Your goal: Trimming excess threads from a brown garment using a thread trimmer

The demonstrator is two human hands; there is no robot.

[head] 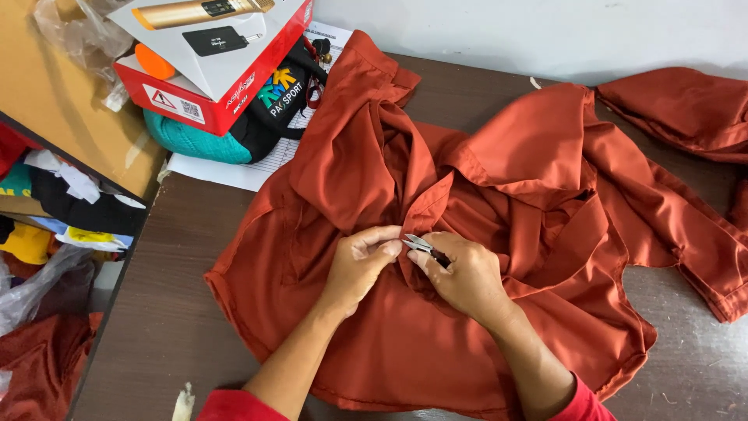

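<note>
A rust-orange satin garment (499, 179) lies spread and crumpled over a dark brown table (171, 312). My left hand (360, 265) pinches a fold of the fabric near the middle of the garment. My right hand (466, 277) grips small metal thread snips (421, 245), whose blades point left and meet the fold right beside my left fingertips. Both forearms come in from the bottom edge, with red sleeves showing.
At the back left a red-and-white box (210, 58) rests on a teal and black bag (257, 117) and a sheet of paper (234, 168). A shelf with folded clothes (54, 203) stands on the left. A white wall (545, 31) runs behind the table.
</note>
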